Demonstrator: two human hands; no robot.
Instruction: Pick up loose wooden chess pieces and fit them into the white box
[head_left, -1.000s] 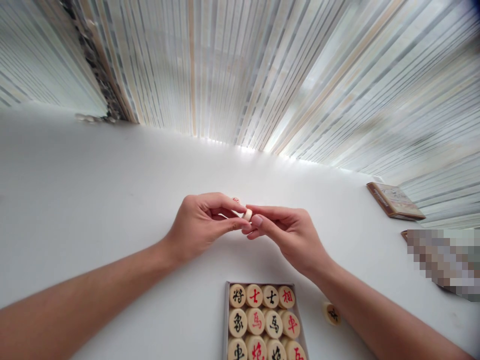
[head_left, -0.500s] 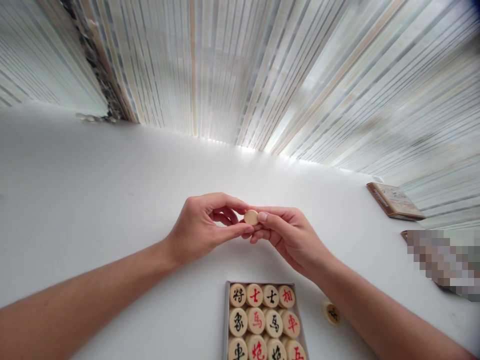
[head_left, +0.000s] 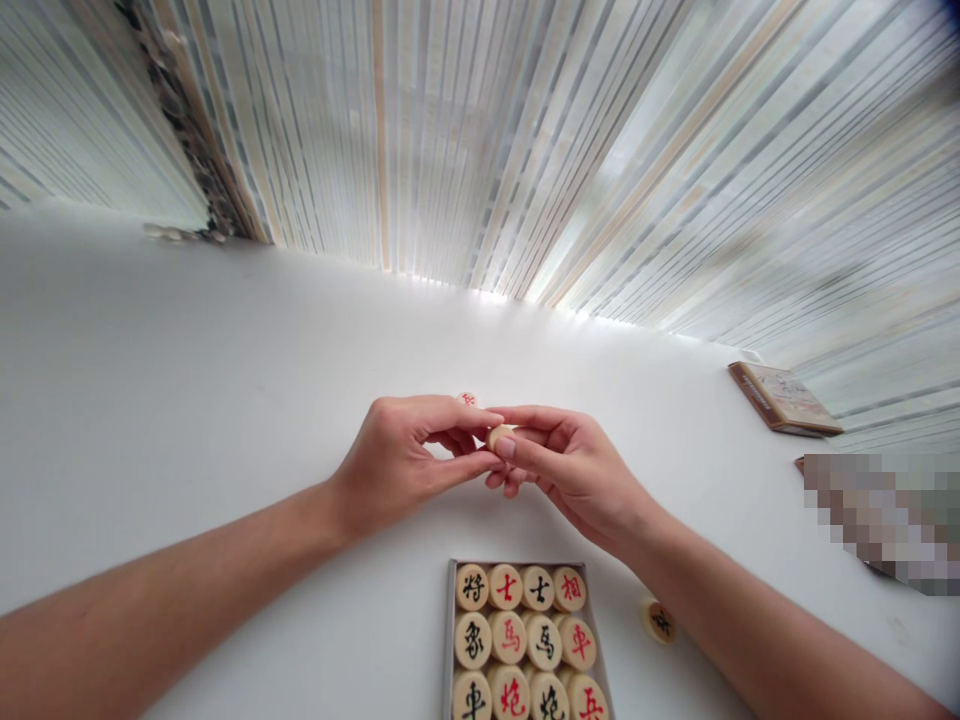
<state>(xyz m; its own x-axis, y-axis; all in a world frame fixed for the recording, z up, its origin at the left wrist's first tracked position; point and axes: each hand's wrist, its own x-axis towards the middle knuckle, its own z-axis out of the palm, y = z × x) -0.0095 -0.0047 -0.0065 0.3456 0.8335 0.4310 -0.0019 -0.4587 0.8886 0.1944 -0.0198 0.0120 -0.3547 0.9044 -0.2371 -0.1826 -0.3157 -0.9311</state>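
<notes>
Both hands raised over the white table, middle of scene, meeting at one small round wooden piece. Left hand comes in from the left, thumb and index fingertips pinching the piece at its edge, other fingers curled behind. Right hand comes in from the right, thumb pressed on the piece, fingers behind and below it; so both hands grip the same piece. Visible part of it is plain pale wood; the rest is covered by the right thumb, so can't tell what is marked on it.

Second piece with a red character just beyond the left hand's fingers, partly hidden by them. Near side, centre: open box with thin grey walls, cut off by the near edge of view. Three rows of four round pieces show in it, faces up, black and red characters alternating along each row. Loose piece with a black character on the table right of the box, just beside the right forearm.

Far right: flat brown-edged case lying on the table; nearer, a pixelated object, identity unclear. Striped curtain runs along the table's far side.
</notes>
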